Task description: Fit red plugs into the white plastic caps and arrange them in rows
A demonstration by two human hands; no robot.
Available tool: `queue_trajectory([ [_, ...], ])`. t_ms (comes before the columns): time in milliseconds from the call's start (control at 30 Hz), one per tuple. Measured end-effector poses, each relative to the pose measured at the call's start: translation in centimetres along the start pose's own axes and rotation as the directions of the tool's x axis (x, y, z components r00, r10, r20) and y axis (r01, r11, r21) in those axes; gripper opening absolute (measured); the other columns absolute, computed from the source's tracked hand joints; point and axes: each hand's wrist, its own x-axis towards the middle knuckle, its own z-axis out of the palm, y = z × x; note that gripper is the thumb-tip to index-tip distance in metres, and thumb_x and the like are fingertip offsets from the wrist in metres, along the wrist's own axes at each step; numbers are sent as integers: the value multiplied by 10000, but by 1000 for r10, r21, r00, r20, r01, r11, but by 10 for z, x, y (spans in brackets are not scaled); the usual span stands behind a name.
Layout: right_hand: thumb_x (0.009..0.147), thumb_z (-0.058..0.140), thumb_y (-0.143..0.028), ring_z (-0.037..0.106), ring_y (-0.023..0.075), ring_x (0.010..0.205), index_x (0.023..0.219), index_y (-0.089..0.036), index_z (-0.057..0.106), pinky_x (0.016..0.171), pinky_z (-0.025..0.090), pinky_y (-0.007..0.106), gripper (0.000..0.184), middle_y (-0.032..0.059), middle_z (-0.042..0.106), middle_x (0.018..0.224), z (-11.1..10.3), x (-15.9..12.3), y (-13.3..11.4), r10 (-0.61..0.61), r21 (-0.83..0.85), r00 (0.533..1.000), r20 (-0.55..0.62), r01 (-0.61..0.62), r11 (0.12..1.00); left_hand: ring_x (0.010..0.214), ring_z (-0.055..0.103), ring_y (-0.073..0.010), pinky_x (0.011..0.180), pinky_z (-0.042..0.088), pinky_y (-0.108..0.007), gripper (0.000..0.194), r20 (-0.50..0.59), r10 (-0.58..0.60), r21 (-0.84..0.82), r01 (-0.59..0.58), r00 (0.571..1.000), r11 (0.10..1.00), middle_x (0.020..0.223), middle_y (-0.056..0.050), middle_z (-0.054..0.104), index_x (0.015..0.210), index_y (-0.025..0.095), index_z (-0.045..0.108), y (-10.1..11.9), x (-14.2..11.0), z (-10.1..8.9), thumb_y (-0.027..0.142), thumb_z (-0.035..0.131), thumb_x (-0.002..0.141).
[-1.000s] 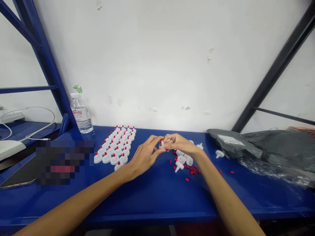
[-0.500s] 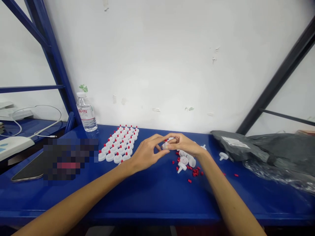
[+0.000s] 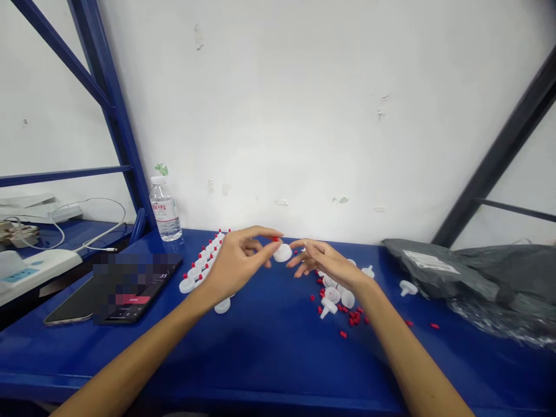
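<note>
Between thumb and index finger, my left hand pinches a white nozzle cap by its red tip, above the table; its round base faces me. Just to its right, my right hand is open, fingers spread and apart from the cap. Under and behind my left hand stand rows of white nozzle caps with red tips, partly hidden by that hand. Below my right hand lies a loose pile of white nozzle caps without tips, among scattered small red tip covers.
A water bottle stands at the back left by the blue frame post. Phones lie on the left of the blue table, near a white power strip. Grey plastic bags cover the back right.
My right hand has let go of the cap and drawn slightly right, its fingers opening. My left hand has kept the cap, moved a little left and turned its base toward me. The view has shifted left.
</note>
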Motion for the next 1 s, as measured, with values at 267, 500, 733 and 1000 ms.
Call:
queue_trajectory([
  [267,957,485,-622,709,161,664,1055,-185,682,631,504,269,490,100,767,913,0,6,-1,32,-144,978,-204,-62,988,567,580,-108,535,453,-209,306,142,-45,579,-46,989,814,989,0,757,1125,308,752,-21,-53,-97,465,604,907],
  [500,968,475,-593,692,148,628,1014,-176,674,551,457,234,464,79,750,839,0,7,-1,27,-195,976,-218,-70,978,605,630,-154,552,474,-225,397,129,-242,603,118,962,789,852,-9,752,1224,277,711,-65,-84,-97,474,575,907],
  [733,985,459,-517,695,152,643,1007,-188,673,577,470,242,393,62,753,842,-1,8,6,-18,-300,972,-235,-55,952,809,701,-196,770,521,-273,351,170,-170,698,3,971,716,1055,-12,755,1230,292,691,-79,-82,-83,417,542,938],
  [1000,918,592,-384,690,188,792,957,-272,731,635,407,268,183,0,769,889,-14,5,15,-132,-818,873,-470,-374,437,897,690,-192,816,505,-282,289,210,17,670,-156,978,726,1115,-22,721,1163,274,676,-35,-71,-57,390,478,986],
])
